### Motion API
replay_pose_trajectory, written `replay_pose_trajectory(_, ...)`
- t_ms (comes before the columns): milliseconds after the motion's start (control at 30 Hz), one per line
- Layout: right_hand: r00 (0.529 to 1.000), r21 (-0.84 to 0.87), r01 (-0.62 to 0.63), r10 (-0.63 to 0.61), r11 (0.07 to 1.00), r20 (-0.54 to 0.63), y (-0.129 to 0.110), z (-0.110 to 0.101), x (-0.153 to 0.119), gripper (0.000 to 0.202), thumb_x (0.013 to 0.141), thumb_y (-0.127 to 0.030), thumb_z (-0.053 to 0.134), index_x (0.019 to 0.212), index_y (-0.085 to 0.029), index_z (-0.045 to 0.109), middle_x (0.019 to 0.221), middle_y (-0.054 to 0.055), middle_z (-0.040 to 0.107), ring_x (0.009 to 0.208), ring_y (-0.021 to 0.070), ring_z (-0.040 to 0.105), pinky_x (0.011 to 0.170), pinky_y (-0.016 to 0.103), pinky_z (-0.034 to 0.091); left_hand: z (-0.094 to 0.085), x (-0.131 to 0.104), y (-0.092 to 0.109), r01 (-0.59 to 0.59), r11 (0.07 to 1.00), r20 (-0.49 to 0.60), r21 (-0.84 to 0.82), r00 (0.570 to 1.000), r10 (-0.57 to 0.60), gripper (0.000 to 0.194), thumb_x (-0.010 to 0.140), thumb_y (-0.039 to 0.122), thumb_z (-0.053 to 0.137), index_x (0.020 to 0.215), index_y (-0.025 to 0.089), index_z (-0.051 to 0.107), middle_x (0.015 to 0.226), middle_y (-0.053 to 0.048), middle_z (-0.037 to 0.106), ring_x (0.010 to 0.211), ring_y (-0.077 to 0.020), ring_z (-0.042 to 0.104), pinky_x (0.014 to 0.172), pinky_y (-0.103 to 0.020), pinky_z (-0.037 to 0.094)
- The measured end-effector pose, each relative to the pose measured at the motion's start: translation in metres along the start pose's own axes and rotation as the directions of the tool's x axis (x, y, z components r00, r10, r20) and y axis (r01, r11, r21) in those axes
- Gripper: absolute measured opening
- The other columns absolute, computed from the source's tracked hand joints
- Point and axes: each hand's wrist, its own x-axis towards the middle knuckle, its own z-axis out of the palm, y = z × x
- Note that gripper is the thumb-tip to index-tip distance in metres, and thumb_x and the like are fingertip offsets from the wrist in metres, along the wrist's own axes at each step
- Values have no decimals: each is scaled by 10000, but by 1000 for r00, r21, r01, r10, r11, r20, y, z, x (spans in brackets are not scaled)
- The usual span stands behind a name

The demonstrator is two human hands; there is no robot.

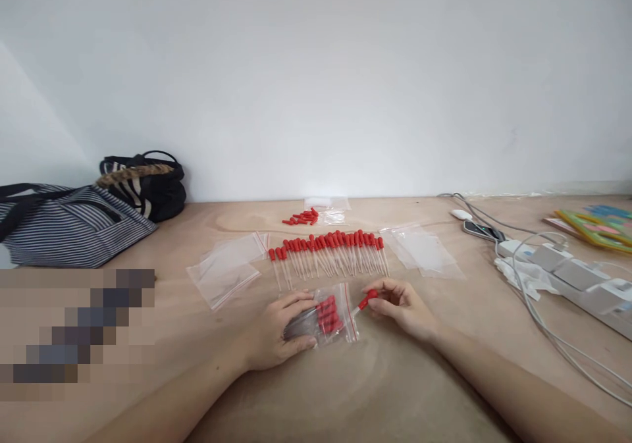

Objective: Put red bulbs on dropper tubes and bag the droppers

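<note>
Our right hand [402, 308]: thumb and fingertips pinched on one dropper [371, 295], held just at the mouth of the filled bag. Bulb of matte red, rubbery look, rounded at the end; stem slim, clear, straight. Long axis slanted: bulb up and to our right, stem down and to our left, towards the bag. Whether its tip lies inside the opening, we cannot tell.

Our left hand [281, 331]: thumb and fingers spread along opposite edges of that bag, holding it at its left end on the table.

Filled bag [351, 328]: clear, glossy, creased plastic, red line across its right end. Within, bagged droppers [327, 314], red bulbs stacked towards the mouth, stems towards our left hand.

Beyond, row of droppers [336, 239]: bulbs on the far side, thin clear stems pointing towards us, slightly fanned.

Farther back: loose red pieces [302, 217], short and tubular, in a small heap; beside them, clear thin rods [332, 216] on plastic.

Flat clear bags, left lot [227, 265] and right lot [424, 255], flanking the row.

Table [419, 390]: pale brown, wood-grained. Far left, striped fabric bag [83, 226]. Right, white plugs [567, 275]; any markings too small for us to read.
</note>
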Motion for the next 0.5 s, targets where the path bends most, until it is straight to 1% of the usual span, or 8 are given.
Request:
replay_pose_trajectory(67,998,-66,33,-29,997,59,1,-9,2,271,626,-368,687,741,-158,560,628,-19,561,530,73,488,519,216,397,0,-1,0,3,1000,0,3,1000,-3,477,772,410,535,1195,200,466,1260,-102,486,1178,-251,424,970,-426,371)
replay_pose_trajectory(133,992,-109,64,-51,992,113,3,-13,3,256,645,-354,676,756,-166,544,621,-29,542,537,67,464,514,203,374,1,-2,-1,3,1000,-2,1,1000,-3,481,770,411,537,1201,211,462,1265,-93,484,1185,-252,415,972,-428,368)
replay_pose_trajectory(267,972,-277,105,-40,955,231,6,-14,-1,232,696,-347,640,761,-174,499,622,-33,513,538,64,424,499,195,334,3,-3,-4,-12,1000,-12,-13,1000,11,497,757,421,549,1204,223,462,1271,-81,482,1193,-257,404,979,-435,357)
replay_pose_trajectory(367,966,-363,111,-15,925,257,8,-12,-2,232,697,-361,640,724,-174,505,592,-37,495,514,65,404,482,201,314,5,-2,-5,-14,999,-29,-33,1000,13,507,747,440,556,1198,224,473,1264,-82,489,1185,-267,412,975,-442,358)
replay_pose_trajectory(500,956,-382,134,-17,914,293,9,-9,-2,222,684,-368,649,709,-186,526,514,-71,396,458,56,331,439,191,265,8,-1,-7,-22,999,-55,-49,998,20,513,737,450,562,1193,232,477,1258,-76,496,1181,-269,417,972,-450,357)
